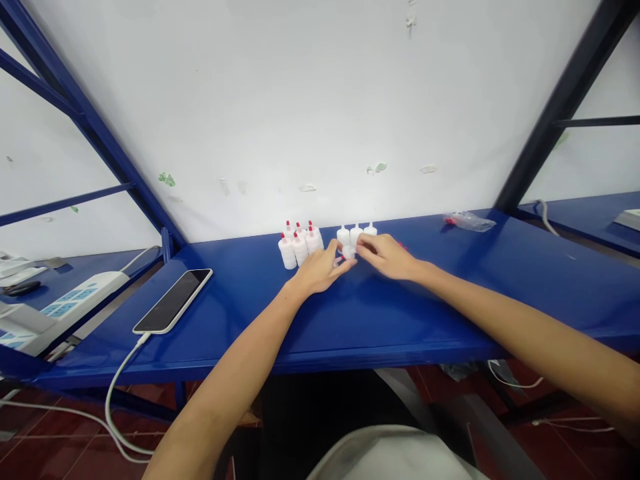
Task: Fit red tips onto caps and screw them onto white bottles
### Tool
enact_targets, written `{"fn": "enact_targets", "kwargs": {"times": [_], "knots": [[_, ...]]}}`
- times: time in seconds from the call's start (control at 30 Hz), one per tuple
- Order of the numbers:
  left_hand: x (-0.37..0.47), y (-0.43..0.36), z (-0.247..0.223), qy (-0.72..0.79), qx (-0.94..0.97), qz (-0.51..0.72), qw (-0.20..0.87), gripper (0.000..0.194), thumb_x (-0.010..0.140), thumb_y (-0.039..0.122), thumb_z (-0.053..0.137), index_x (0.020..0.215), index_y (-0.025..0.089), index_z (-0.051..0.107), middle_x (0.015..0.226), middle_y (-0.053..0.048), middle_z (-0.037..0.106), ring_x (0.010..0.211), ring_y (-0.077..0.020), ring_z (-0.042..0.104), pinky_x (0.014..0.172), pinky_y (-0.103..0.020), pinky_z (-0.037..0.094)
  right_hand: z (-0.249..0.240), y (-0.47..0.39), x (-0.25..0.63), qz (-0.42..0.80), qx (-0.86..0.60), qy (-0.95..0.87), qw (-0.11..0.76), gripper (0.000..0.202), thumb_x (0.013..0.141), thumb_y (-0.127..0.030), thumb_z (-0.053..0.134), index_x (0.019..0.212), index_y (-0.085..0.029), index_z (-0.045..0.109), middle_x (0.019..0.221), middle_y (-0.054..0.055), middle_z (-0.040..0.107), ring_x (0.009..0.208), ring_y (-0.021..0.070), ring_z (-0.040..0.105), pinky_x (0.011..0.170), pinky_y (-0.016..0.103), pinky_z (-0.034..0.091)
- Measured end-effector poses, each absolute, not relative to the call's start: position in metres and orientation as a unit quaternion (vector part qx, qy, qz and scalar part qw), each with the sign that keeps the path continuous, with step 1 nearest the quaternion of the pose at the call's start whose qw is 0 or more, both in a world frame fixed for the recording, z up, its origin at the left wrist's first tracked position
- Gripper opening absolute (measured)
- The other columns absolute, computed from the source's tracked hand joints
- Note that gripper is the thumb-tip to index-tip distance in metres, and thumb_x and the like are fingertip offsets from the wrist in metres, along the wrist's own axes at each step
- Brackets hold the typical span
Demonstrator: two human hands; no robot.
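Both my hands meet over the middle of the blue table around a small white squeeze bottle (349,252). My left hand (317,268) is closed on it between thumb and fingers, with a bit of red showing by the thumb. From the other side my right hand (393,257) has its fingers bent and pinched against the same bottle; its fingertips are partly hidden. Left of my hands stands a group of white bottles with red tips (300,248). Just behind my hands is a short row of white bottles without red tips (357,233).
A phone (173,301) with a charging cable lies on the blue table (380,327) at left. At back right is a clear plastic bag (470,221) with red pieces. Small red bits (403,247) show behind my right hand. A power strip (75,303) lies far left.
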State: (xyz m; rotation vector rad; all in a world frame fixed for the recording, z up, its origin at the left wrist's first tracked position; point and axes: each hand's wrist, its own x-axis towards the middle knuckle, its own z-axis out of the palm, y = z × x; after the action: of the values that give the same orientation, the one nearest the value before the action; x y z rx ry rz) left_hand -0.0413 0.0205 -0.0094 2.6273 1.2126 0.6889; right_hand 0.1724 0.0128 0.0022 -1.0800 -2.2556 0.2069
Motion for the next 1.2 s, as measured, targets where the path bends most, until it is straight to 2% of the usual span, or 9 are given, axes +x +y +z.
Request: {"fn": "enact_targets", "kwargs": {"times": [0.13,0.23,0.4,0.53,0.63,0.87,0.97,1.07,1.2], "knots": [[-0.040,0.023,-0.009,0.424,0.869,0.243,0.081,0.046,0.101,0.048,0.028,0.079,0.019,0.055,0.063,-0.002,0.054,0.062,-0.0184,0.052,0.062,-0.030,0.035,-0.001,0.024,0.178,0.059,-0.500,-0.822,0.267,0.022,0.093,-0.037,0.048,0.079,-0.021,0.055,0.067,0.001,0.059,0.060,0.0156,0.050,0.058,0.028,0.028],[-0.041,0.022,-0.009,0.406,0.874,0.250,0.096,0.042,0.101,0.034,0.027,0.071,0.019,0.052,0.065,-0.002,0.056,0.064,-0.0178,0.053,0.064,-0.030,0.036,-0.006,0.028,0.176,0.051,-0.523,-0.822,0.219,0.024,0.094,-0.041,0.049,0.088,-0.022,0.061,0.071,0.002,0.064,0.064,0.0174,0.055,0.058,0.028,0.027],[-0.042,0.020,-0.010,0.403,0.874,0.256,0.094,0.021,0.094,0.028,0.040,0.085,0.018,0.057,0.068,-0.001,0.057,0.065,-0.0180,0.052,0.066,-0.031,0.038,-0.003,0.022,0.174,0.040,-0.509,-0.821,0.256,0.033,0.098,-0.044,0.042,0.095,-0.021,0.065,0.069,0.002,0.064,0.061,0.0172,0.054,0.059,0.029,0.028],[-0.041,0.020,-0.012,0.342,0.900,0.250,0.105,0.021,0.095,0.032,0.042,0.095,0.018,0.057,0.083,-0.003,0.064,0.075,-0.0190,0.058,0.071,-0.031,0.042,0.001,0.011,0.171,0.096,-0.416,-0.862,0.273,0.038,0.100,-0.048,0.039,0.096,-0.020,0.064,0.069,0.001,0.062,0.062,0.0162,0.054,0.062,0.028,0.033],[-0.039,0.020,-0.014,0.315,0.911,0.247,0.102,0.021,0.095,0.032,0.042,0.097,0.017,0.057,0.091,-0.006,0.066,0.081,-0.0196,0.060,0.074,-0.031,0.044,-0.001,0.008,0.168,0.113,-0.365,-0.886,0.261,0.036,0.101,-0.047,0.040,0.092,-0.019,0.060,0.076,0.003,0.063,0.065,0.0161,0.053,0.064,0.028,0.035],[-0.034,0.015,-0.011,0.313,0.916,0.246,0.044,0.018,0.093,0.026,0.041,0.090,0.017,0.056,0.083,-0.005,0.063,0.073,-0.0176,0.054,0.069,-0.030,0.040,0.003,0.006,0.164,0.206,-0.314,-0.880,0.289,0.041,0.103,-0.041,0.032,0.087,-0.017,0.060,0.082,0.005,0.064,0.074,0.0177,0.057,0.073,0.031,0.041],[-0.032,0.013,-0.007,0.312,0.915,0.253,0.039,0.016,0.093,0.024,0.041,0.088,0.018,0.055,0.084,-0.005,0.062,0.073,-0.0174,0.053,0.068,-0.030,0.039,0.007,0.006,0.164,0.251,-0.309,-0.863,0.311,0.044,0.101,-0.046,0.035,0.079,-0.017,0.059,0.072,0.002,0.059,0.068,0.0157,0.052,0.067,0.030,0.040],[-0.030,0.012,-0.007,0.308,0.916,0.254,0.044,0.015,0.092,0.023,0.041,0.087,0.018,0.054,0.081,-0.004,0.060,0.071,-0.0168,0.051,0.067,-0.030,0.038,0.008,0.008,0.167,0.294,-0.313,-0.849,0.308,0.046,0.099,-0.052,0.037,0.070,-0.019,0.053,0.059,-0.003,0.044,0.055,0.0121,0.040,0.056,0.027,0.034],[-0.025,0.010,-0.008,0.310,0.909,0.250,0.121,0.016,0.094,0.029,0.040,0.088,0.018,0.050,0.070,0.001,0.053,0.062,-0.0137,0.046,0.062,-0.028,0.036,0.004,0.010,0.172,0.351,-0.308,-0.834,0.293,0.049,0.097,-0.057,0.042,0.064,-0.021,0.044,0.053,-0.006,0.036,0.049,0.0094,0.032,0.049,0.026,0.029]]}}
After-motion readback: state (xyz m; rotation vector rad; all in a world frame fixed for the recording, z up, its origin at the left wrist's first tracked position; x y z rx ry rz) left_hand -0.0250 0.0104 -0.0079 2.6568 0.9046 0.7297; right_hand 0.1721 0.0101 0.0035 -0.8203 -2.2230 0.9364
